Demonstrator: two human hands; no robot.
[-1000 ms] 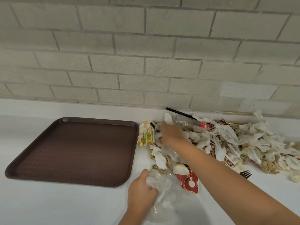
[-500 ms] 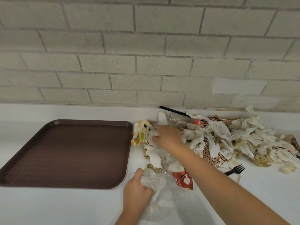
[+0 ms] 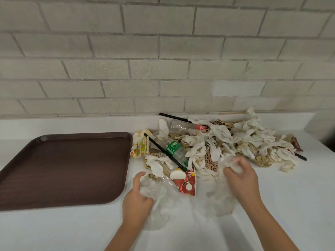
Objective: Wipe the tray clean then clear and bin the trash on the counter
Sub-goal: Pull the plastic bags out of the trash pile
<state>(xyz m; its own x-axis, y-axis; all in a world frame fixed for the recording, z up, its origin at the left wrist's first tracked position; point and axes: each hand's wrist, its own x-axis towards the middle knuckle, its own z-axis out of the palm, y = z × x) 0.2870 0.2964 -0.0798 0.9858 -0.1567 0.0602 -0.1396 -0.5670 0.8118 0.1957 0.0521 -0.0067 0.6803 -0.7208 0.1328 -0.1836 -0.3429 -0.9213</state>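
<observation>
Near six o'clock on the desk [image 3: 54, 229], left grip [image 3: 137, 198] and right grip [image 3: 241, 180] each clutch a flimsy clear bag [image 3: 157, 194]; trash pile [image 3: 226, 142] at one o'clock, tray [image 3: 63, 169] at nine. Tugging it apart may tear the film.

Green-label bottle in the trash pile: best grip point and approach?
Probably the labelled middle of the green-label bottle, from above, fingers across its width. It lies on its side; a black straw runs along its near flank and napkins crowd its right end.
</observation>
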